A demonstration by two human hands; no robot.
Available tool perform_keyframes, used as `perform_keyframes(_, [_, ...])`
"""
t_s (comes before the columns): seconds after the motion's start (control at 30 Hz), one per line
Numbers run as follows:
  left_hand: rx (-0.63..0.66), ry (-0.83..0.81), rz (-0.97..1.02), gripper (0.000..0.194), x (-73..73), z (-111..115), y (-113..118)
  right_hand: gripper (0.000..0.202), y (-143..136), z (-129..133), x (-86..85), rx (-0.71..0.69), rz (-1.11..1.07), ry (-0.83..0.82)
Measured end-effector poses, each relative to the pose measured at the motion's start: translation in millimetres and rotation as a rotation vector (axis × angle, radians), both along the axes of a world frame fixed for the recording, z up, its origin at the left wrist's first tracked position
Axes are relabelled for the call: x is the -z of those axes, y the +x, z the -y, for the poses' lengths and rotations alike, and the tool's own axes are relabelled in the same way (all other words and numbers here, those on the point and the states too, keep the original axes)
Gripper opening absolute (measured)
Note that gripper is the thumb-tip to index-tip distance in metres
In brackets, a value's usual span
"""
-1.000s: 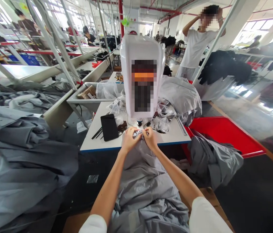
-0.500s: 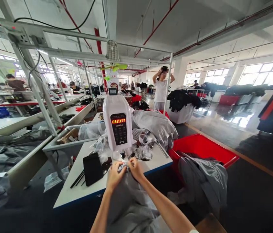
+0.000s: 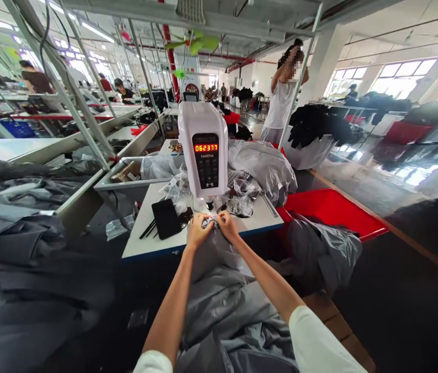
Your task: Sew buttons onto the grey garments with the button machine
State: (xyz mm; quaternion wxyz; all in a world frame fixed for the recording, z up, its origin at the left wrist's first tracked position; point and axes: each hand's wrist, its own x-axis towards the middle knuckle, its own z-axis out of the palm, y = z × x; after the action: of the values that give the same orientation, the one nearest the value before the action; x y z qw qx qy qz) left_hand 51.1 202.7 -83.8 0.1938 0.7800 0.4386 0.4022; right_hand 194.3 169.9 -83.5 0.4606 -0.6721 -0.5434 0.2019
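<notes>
A grey garment (image 3: 222,305) runs from my lap up onto the white work table (image 3: 144,243). My left hand (image 3: 198,231) and my right hand (image 3: 228,226) both pinch a small bunched part of the garment, close together, right under the head of a white machine (image 3: 203,147) with a red number display. The fingertips hide the spot they hold.
A black phone-like slab (image 3: 165,218) and dark sticks lie left of my hands; clear plastic bags (image 3: 242,199) sit behind. A red bin (image 3: 331,212) with grey cloth stands at the right. Grey fabric piles (image 3: 28,259) fill the left. A person in white (image 3: 281,106) stands beyond.
The camera tipped up and then back down, so the view shifted. Both hands stayed pinched on the garment under the machine head.
</notes>
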Motion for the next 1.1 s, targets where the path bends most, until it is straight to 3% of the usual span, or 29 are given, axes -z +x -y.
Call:
perform_keyframes(0.5, [-0.021, -0.024, 0.015, 0.016, 0.4, 0, 1, 0.028, 0, 0, 1.9, 0.020, 0.011, 0.019])
perform_keyframes(0.87, [0.034, -0.024, 0.057, 0.025, -1.5, -2, -1, 0.027, -3, 3, -5.7, 0.027, -0.017, 0.000])
perform_keyframes(0.97, [0.075, -0.083, 0.139, 0.033, -0.7, -5, -8, 0.028, 3, 4, -8.4, -0.038, -0.058, -0.011])
perform_keyframes(1.1, [-0.036, -0.150, 0.082, 0.031, -3.1, 1, -28, 0.025, 13, 7, -10.7, -0.122, -0.084, -0.051])
